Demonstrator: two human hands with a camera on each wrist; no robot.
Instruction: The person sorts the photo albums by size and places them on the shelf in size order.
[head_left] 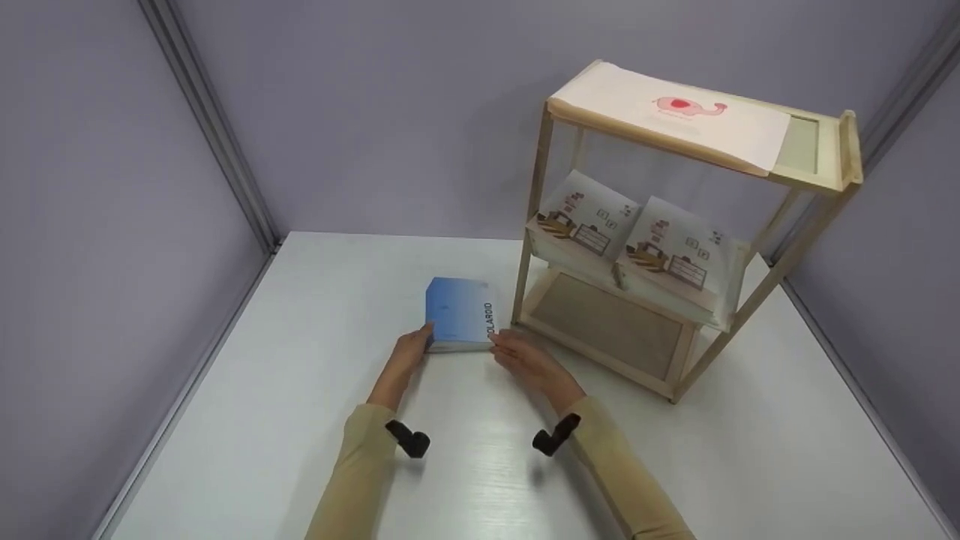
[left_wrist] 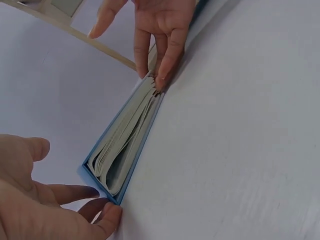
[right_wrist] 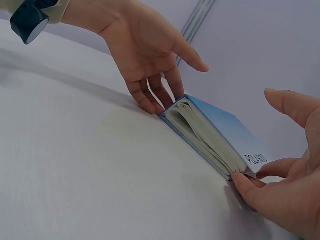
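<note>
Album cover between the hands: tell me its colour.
The album cover is light blue, fading paler, with dark lettering along one edge; the head view shows it best.

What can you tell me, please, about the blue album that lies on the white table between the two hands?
The blue hard-cover album lies flat and closed on the white table, just left of the wooden shelf rack. Its spine reads POLAROID; thick greyish leaves show at the near edge. Fingertips of the left hand touch its near left corner and those of the right hand its near right corner.
</note>
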